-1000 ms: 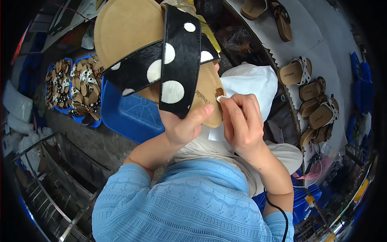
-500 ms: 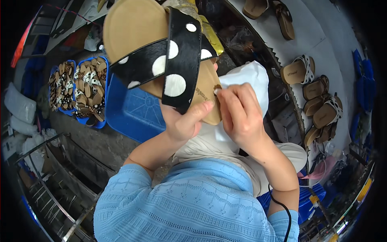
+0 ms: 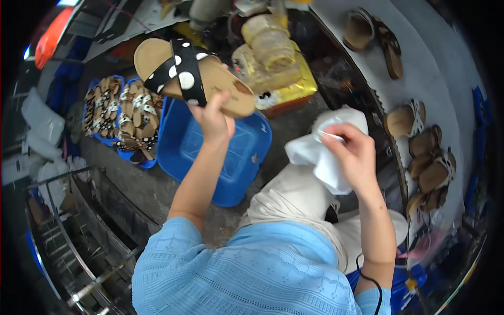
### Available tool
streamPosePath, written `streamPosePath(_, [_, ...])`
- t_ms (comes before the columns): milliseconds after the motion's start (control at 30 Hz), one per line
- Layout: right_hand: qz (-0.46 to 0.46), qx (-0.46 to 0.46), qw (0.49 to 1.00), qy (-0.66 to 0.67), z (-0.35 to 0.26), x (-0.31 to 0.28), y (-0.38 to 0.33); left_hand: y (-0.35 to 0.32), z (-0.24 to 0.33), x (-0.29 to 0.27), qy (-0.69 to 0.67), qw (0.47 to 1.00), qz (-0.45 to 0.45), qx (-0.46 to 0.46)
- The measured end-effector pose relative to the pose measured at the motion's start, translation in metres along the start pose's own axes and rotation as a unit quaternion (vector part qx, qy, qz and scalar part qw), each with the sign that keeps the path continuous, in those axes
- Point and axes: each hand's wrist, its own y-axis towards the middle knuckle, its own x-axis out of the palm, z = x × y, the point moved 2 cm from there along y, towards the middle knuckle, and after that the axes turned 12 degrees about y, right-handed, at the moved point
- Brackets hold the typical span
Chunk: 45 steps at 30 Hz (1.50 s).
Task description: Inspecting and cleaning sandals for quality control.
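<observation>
My left hand grips a sandal by its side, thumb on the tan footbed and the other fingers underneath. Two crossed black straps with white spots span the footbed. A dark brown patch shows near the sandal's end on the right. The sandal is held up over the far rim of a blue plastic tub. Over my knee lies a crumpled white cloth, and my right hand pinches it between thumb and fingers, apart from the sandal.
Blue baskets full of sandals stand on the floor to the left. Beyond the tub is a dirty yellow machine-like block. Several sandals line a pale surface at right. A metal rack stands at near left.
The sandal has moved away from me, lower and smaller in view. My right hand has left the sandal's edge and come to the white cloth on my knee.
</observation>
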Motion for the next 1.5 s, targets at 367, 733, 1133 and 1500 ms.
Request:
streamPosePath(367, [0.066, 0.252, 0.91, 0.324, 0.096, -0.017, -0.021, 0.174, -0.066, -0.102, 0.035, 0.98, 0.178, 0.076])
streamPosePath(733, [0.064, 0.246, 0.912, 0.322, 0.102, -0.013, -0.018, 0.169, -0.066, -0.091, 0.029, 0.987, 0.149, 0.053])
streamPosePath(1133, [0.063, 0.234, 0.916, 0.319, 0.105, -0.013, -0.02, 0.159, -0.064, -0.082, 0.021, 0.992, 0.115, 0.042])
streamPosePath(1500, [0.056, 0.24, 0.915, 0.32, 0.106, -0.012, -0.017, 0.154, -0.055, -0.078, 0.044, 0.993, 0.085, 0.064])
